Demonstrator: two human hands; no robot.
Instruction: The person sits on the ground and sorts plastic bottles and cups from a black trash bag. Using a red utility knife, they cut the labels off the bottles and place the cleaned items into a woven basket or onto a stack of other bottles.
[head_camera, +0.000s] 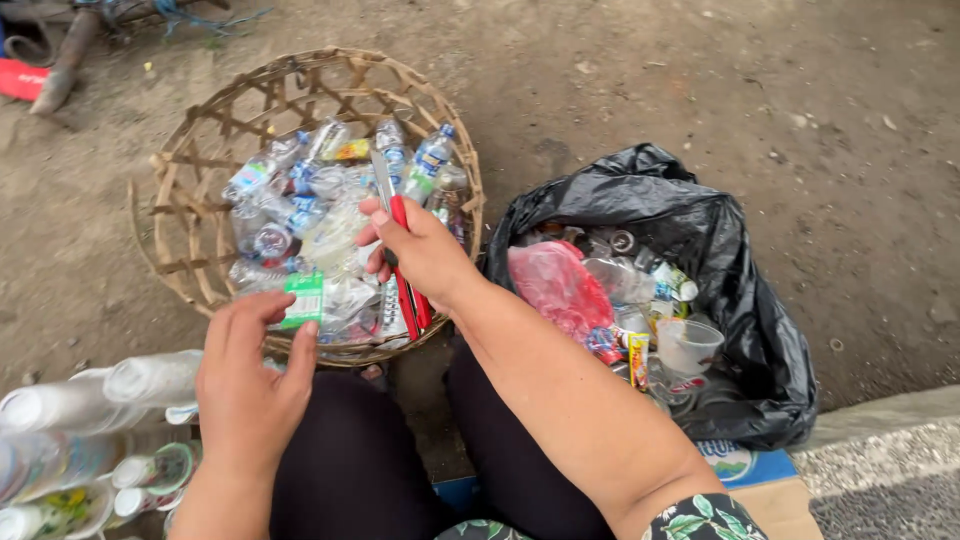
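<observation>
My right hand (425, 250) grips a red utility knife (397, 222), blade pointing away over the woven basket (185, 215). My left hand (250, 375) pinches a small green and white label (302, 298) at the basket's near rim. The basket is full of crushed clear plastic bottles (330, 200). Both forearms reach out over my dark-trousered knees.
An open black rubbish bag (720, 260) at the right holds a red plastic bag (555, 285), cups and wrappers. Stacked clear plastic cups (90, 430) lie at the lower left. Bare dirt ground surrounds everything; a concrete kerb (880, 410) runs at the lower right.
</observation>
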